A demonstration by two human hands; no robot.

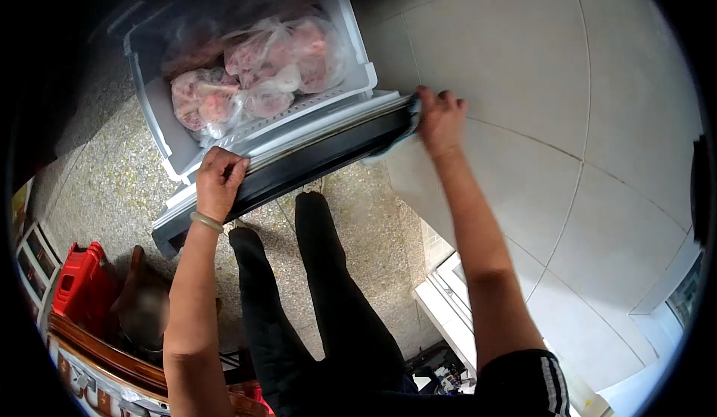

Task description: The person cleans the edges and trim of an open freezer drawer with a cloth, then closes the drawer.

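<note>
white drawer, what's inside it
Clear plastic bags of pinkish chunks, probably meat, lie in the drawer. Whatever is beneath them is covered, and the far end is too dark to make out.

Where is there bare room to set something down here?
Speckled floor lies bare between the white drawer and the red case, and again between the black trousers and pale tiles. The drawer is crowded with bagged meat; left hand and right hand occupy its black front.
</note>
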